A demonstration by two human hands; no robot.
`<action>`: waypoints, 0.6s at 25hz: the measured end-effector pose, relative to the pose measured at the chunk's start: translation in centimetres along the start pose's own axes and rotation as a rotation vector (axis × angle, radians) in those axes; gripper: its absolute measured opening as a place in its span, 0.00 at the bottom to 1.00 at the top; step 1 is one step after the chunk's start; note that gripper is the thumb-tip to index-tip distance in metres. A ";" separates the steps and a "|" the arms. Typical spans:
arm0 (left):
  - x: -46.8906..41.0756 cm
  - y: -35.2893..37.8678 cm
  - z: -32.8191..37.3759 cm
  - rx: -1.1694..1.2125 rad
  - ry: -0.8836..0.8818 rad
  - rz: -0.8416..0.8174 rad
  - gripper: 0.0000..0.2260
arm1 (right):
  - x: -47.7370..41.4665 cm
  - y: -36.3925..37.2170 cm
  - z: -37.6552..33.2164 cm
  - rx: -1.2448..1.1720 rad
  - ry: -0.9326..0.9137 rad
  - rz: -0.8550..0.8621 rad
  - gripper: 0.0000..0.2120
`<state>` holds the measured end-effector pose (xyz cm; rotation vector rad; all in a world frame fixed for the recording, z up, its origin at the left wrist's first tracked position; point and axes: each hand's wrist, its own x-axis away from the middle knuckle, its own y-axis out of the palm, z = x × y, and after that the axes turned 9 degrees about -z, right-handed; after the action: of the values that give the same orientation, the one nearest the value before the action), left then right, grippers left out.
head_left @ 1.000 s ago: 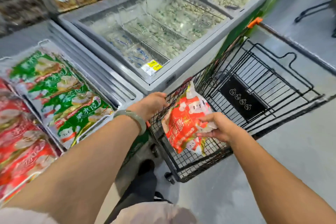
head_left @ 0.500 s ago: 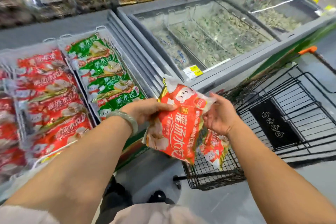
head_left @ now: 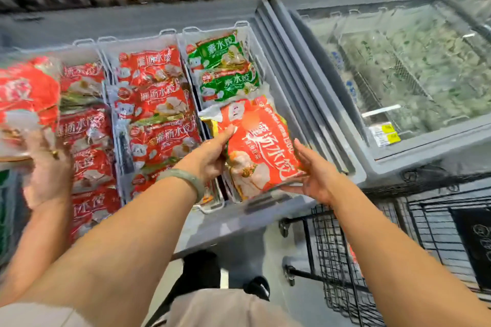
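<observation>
A red frozen dumpling bag (head_left: 260,146) with white characters is held over the right-hand basket of the open chest freezer (head_left: 268,207), above green bags (head_left: 225,69). My left hand (head_left: 210,156), a pale green bangle on its wrist, grips the bag's left edge with the thumb on top. Against the bag's lower right corner lies my right hand (head_left: 316,175), fingers straight beneath it and thumb up beside it.
Red dumpling bags (head_left: 156,103) fill the middle and left baskets. Another person's hand (head_left: 45,175) holds up a red bag (head_left: 26,98) at the far left. A black wire cart (head_left: 372,247) stands at the lower right. A glass-lidded freezer (head_left: 398,74) is on the right.
The red bag has moved from the cart leftward to over the freezer's right basket, now held by both hands. My view has swung left. Another person's hand has appeared at the left.
</observation>
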<state>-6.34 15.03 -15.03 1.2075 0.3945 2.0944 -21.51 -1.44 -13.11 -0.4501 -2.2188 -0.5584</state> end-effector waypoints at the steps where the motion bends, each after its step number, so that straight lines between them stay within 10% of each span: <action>1: 0.1 -1.1 1.0 0.058 0.031 0.028 0.14 | -0.9 1.4 -0.2 -0.047 -0.001 -0.002 0.20; 15: -0.4 -14.3 6.8 0.356 0.079 0.327 0.11 | -16.0 16.5 -2.4 -0.235 -0.061 -0.032 0.19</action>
<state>5.37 24.65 -19.76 1.4766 0.6659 2.4282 -2.03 8.93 -19.93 -0.5600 -2.2304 -0.8374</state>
